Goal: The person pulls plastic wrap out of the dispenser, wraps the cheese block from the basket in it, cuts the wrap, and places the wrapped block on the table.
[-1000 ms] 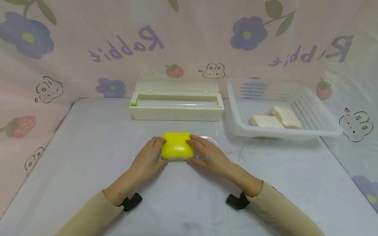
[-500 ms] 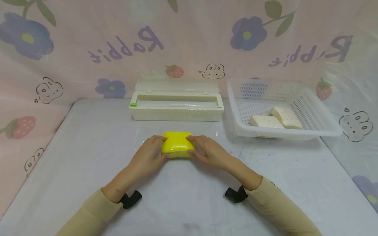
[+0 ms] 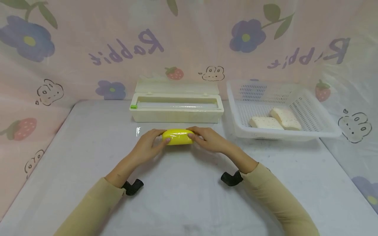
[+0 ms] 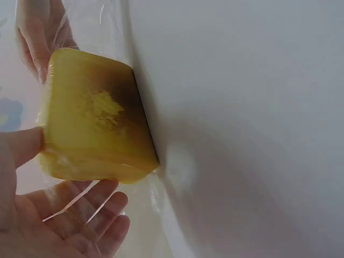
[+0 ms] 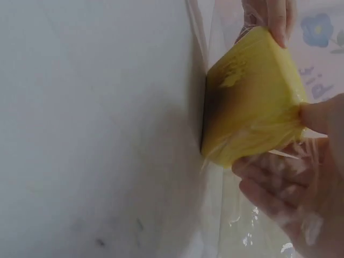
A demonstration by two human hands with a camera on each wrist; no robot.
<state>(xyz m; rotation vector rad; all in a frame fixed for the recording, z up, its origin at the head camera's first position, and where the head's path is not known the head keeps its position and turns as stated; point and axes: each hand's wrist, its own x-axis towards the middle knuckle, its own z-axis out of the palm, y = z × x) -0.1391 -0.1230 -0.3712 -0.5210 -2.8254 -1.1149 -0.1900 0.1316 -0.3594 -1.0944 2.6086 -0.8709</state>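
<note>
A glossy yellow block [image 3: 177,137] with rounded edges stands tipped up on one long edge on the white table. Clear cling film [image 4: 99,21] covers it and spreads loosely past its ends; what the block is made of I cannot tell. My left hand [image 3: 147,146] holds its left end, thumb on the near face and fingers behind. At the other end my right hand [image 3: 208,139] grips it the same way. In both wrist views the block's underside [image 5: 236,97] shows, with a darker shaded patch near the table.
Behind the hands stands a cream cling film dispenser [image 3: 177,115] with its lid raised and a roll inside. To its right, a white perforated basket [image 3: 286,134] holds two pale speckled blocks [image 3: 285,118]. A printed curtain [image 3: 189,36] hangs around the table.
The yellow block has tilted up from lying flat and moved slightly away, with its film. Both hands moved forward with it, thumbs now on its near face.
</note>
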